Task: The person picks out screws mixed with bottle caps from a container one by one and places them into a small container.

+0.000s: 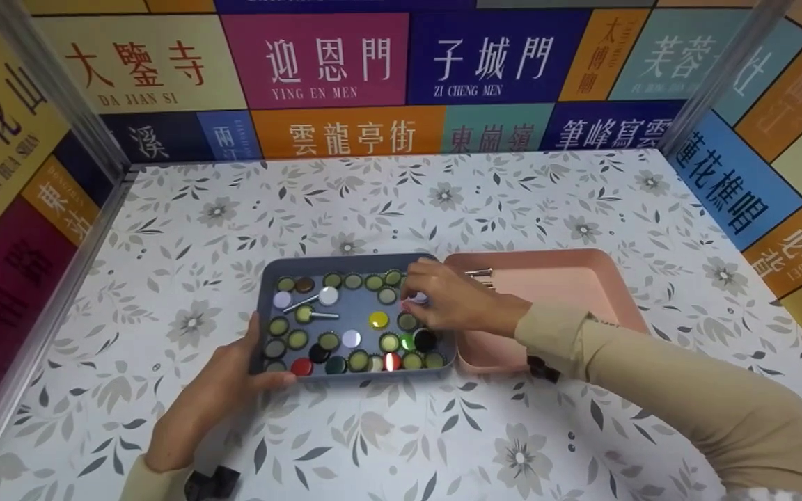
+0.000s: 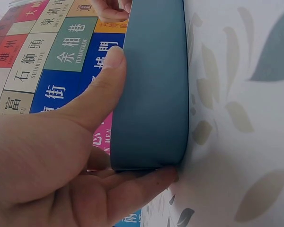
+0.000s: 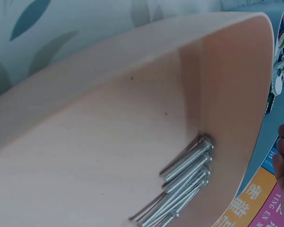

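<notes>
A grey-blue tray (image 1: 352, 376) holds many bottle caps, some crown caps with their undersides up and others plain coloured, like a yellow cap (image 1: 378, 319). Two silver bolts lie among them, one a slanted bolt (image 1: 301, 303) and the other a level bolt (image 1: 323, 316). My left hand (image 1: 223, 369) grips the tray's near left corner, thumb against the front wall and fingers around the side. Inside the tray's right end is my right hand (image 1: 446, 296), fingers bent down among the caps. A small pale thing shows by its fingertips; whether it is held is hidden.
A pink tray (image 1: 603, 271) stands against the grey-blue one on the right. Several silver bolts (image 3: 189, 175) lie along its wall. Flowered cloth (image 1: 345, 209) covers the table, and printed panels (image 1: 317, 62) enclose its back and sides.
</notes>
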Available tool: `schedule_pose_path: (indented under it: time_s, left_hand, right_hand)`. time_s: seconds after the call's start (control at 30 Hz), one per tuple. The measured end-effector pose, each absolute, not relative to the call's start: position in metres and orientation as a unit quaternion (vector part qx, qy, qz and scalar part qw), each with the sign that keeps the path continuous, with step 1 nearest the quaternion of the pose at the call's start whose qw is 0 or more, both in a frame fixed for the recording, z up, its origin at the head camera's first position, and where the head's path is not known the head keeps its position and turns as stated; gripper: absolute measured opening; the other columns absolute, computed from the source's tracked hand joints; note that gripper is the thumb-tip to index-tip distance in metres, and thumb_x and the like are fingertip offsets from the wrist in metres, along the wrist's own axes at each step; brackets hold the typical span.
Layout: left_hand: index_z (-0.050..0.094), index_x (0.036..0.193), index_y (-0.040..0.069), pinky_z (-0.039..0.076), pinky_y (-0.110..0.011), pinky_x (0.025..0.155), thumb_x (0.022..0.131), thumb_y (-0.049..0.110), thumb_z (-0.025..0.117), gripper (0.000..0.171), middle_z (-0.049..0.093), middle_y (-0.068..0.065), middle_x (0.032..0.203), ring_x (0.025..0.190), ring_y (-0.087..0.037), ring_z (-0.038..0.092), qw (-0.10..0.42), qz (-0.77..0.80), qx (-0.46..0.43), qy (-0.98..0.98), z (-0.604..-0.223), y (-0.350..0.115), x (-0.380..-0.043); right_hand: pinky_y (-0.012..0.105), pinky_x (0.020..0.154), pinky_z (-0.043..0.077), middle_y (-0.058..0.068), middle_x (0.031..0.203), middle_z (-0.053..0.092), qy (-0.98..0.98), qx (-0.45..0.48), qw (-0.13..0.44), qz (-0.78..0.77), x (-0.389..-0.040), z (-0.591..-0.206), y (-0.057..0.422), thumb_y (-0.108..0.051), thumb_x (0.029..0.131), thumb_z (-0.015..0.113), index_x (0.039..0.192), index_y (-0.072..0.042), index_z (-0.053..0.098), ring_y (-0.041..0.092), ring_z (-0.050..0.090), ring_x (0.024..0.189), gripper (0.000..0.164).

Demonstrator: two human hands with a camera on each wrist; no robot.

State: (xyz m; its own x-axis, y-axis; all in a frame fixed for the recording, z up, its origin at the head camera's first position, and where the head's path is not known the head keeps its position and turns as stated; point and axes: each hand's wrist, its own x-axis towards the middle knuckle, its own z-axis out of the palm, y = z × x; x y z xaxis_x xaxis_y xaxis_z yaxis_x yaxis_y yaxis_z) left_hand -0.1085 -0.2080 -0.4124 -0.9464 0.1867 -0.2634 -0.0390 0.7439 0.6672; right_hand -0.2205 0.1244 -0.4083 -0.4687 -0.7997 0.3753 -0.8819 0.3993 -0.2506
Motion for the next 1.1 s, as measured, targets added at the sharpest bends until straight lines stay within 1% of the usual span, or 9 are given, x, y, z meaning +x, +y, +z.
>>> schedule_pose_path:
  time_s: [0.2, 0.3, 0.47, 0.63, 0.8, 0.93, 1.1]
  left_hand:
    - [-0.001, 0.157, -0.005, 0.027, -0.057, 0.121, 0.081, 0.041, 0.080, 0.120, 0.048, -0.029, 0.148, 0.138, -0.043, 0.047, 0.159, 0.367, 0.037, 0.916, -0.413, -0.209, -0.109]
    - [0.000, 0.157, -0.005, 0.028, -0.057, 0.121, 0.081, 0.039, 0.080, 0.119, 0.049, -0.030, 0.147, 0.137, -0.044, 0.048, 0.154, 0.370, 0.043, 0.915, -0.413, -0.209, -0.109]
    - [0.000, 0.158, -0.004, 0.030, -0.057, 0.120, 0.081, 0.037, 0.081, 0.119, 0.052, -0.029, 0.144, 0.136, -0.043, 0.050, 0.148, 0.372, 0.047, 0.915, -0.415, -0.210, -0.109]
    - [-0.001, 0.158, -0.004, 0.029, -0.057, 0.121, 0.081, 0.040, 0.081, 0.120, 0.050, -0.030, 0.146, 0.138, -0.044, 0.047, 0.154, 0.372, 0.040, 0.914, -0.416, -0.210, -0.110]
    - [0.002, 0.156, -0.008, 0.031, -0.057, 0.120, 0.081, 0.038, 0.081, 0.118, 0.050, -0.033, 0.144, 0.136, -0.045, 0.049, 0.144, 0.365, 0.049, 0.918, -0.415, -0.209, -0.108]
    - [0.004, 0.156, -0.010, 0.031, -0.057, 0.119, 0.082, 0.037, 0.080, 0.116, 0.049, -0.034, 0.144, 0.136, -0.046, 0.048, 0.137, 0.354, 0.055, 0.923, -0.414, -0.208, -0.108]
    - [0.003, 0.156, -0.008, 0.031, -0.057, 0.120, 0.082, 0.036, 0.081, 0.117, 0.051, -0.032, 0.143, 0.135, -0.045, 0.050, 0.138, 0.361, 0.050, 0.921, -0.413, -0.209, -0.109]
  right_hand:
    - [0.033, 0.073, 0.054, 0.010, 0.088, 0.067, -0.843, 0.498, 0.076, 0.191, -0.219, -0.406, 0.111, -0.009, 0.085, 0.073, 0.093, -0.001, 0.075, 0.023, 0.059, 0.082, 0.011]
    - [0.033, 0.073, 0.055, 0.009, 0.092, 0.069, -0.850, 0.491, 0.061, 0.180, -0.219, -0.406, 0.105, -0.010, 0.087, 0.073, 0.096, -0.002, 0.075, 0.023, 0.060, 0.085, 0.013]
    - [0.034, 0.079, 0.056, 0.011, 0.097, 0.070, -0.869, 0.464, 0.019, 0.172, -0.216, -0.406, 0.094, -0.017, 0.091, 0.073, 0.103, -0.002, 0.076, 0.024, 0.062, 0.090, 0.019]
    - [0.035, 0.084, 0.056, 0.011, 0.102, 0.071, -0.881, 0.443, -0.010, 0.168, -0.214, -0.406, 0.083, -0.020, 0.092, 0.073, 0.107, -0.001, 0.075, 0.025, 0.063, 0.095, 0.024]
    - [0.036, 0.086, 0.056, 0.011, 0.105, 0.069, -0.888, 0.432, -0.040, 0.154, -0.212, -0.405, 0.074, -0.022, 0.094, 0.071, 0.110, -0.002, 0.074, 0.026, 0.061, 0.099, 0.026]
    - [0.036, 0.085, 0.054, 0.011, 0.105, 0.067, -0.891, 0.428, -0.058, 0.140, -0.211, -0.404, 0.068, -0.022, 0.095, 0.069, 0.109, -0.002, 0.073, 0.025, 0.059, 0.099, 0.025]
    - [0.038, 0.087, 0.054, 0.012, 0.107, 0.068, -0.889, 0.432, -0.060, 0.138, -0.211, -0.404, 0.061, -0.021, 0.095, 0.068, 0.109, -0.002, 0.073, 0.026, 0.060, 0.099, 0.024]
